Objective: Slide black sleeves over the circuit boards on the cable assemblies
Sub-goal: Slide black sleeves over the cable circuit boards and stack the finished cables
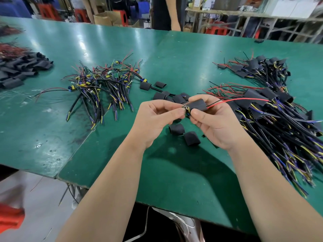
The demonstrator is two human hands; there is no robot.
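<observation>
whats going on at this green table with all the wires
A person is fitting a black sleeve onto a cable assembly above the green table. The right hand grips the sleeve while the left hand pinches the assembly's component end, which shows at the sleeve's mouth. Bare assemblies lie to the left, sleeved ones to the right, loose sleeves between.

At frame centre, the right hand (215,123) gripped a black flattened tubular sleeve (197,104) trailing a thin red wire (244,99) rightward, while the left hand (153,117) pinched the small component end (186,108) at its left mouth, above the glossy green tabletop (174,168).
</observation>
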